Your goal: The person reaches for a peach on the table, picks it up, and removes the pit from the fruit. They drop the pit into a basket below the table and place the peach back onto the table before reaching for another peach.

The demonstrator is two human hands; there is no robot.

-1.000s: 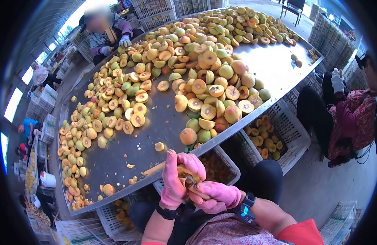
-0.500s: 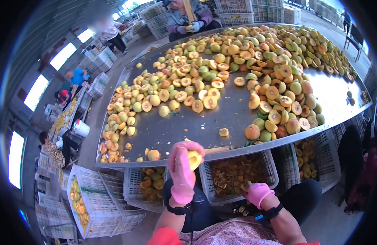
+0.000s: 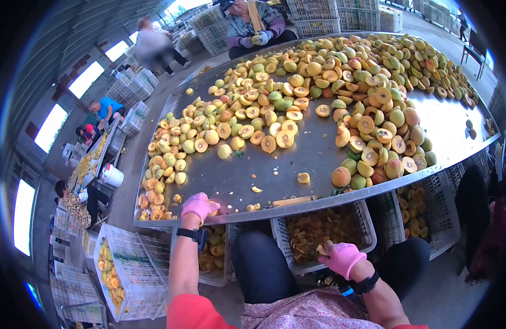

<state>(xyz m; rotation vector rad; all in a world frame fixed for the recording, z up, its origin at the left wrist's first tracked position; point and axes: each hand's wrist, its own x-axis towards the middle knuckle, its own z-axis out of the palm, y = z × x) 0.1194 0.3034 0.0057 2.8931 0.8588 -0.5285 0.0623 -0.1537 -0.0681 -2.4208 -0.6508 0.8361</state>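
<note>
My left hand (image 3: 200, 207), in a pink glove, is down at the near edge of the metal table (image 3: 220, 175). Its fingers curl over a peach that they mostly hide. Over the crate of peach scraps (image 3: 368, 219) is my right hand (image 3: 345, 259), gloved in pink too. It is closed on a small pale-brown thing whose kind I cannot make out. Halved peaches (image 3: 268, 143) lie in a broad pile across the table, many with the cut face up. A loose peach piece (image 3: 303, 178) sits nearer me, and a flat wooden stick (image 3: 291, 202) rests by the edge.
Below the table stand crates of peaches, one (image 3: 212, 249) left of my knees and another (image 3: 414, 216) to the right. A tilted white crate (image 3: 138, 268) stands at lower left. Across the table sits a co-worker (image 3: 256, 24); others work along the left wall near a white bucket (image 3: 111, 174).
My left hand has moved left and down to the table edge; the peach half it held upright no longer shows. My right hand has shifted slightly left over the crate.
</note>
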